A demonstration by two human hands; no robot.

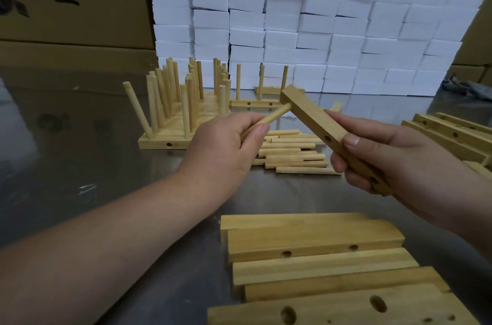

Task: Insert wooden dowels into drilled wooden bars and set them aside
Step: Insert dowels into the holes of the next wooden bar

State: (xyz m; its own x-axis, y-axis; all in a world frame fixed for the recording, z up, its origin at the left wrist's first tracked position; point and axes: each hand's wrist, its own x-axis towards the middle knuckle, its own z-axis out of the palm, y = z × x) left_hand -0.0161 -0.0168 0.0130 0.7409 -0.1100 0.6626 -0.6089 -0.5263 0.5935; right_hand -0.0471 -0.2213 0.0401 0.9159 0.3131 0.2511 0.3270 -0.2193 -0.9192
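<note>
- Head view: the left hand (226, 143) pinches a dowel (269, 118). Its tip touches the bar (314, 122) near the far end.
- The right hand (372, 154) grips the bar, tilted above the table (80, 165).
- Loose dowels (292, 154) lie below the hands.
- Finished bars (183, 109) stand behind, on the left.

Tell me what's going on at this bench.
A person is fitting dowels into bars. The right hand grips a drilled bar, tilted above the steel table; the left hand pinches a dowel with its tip at the bar's far end. Loose dowels lie beneath, finished bars with upright dowels stand behind on the left, and empty bars wait in front.
</note>
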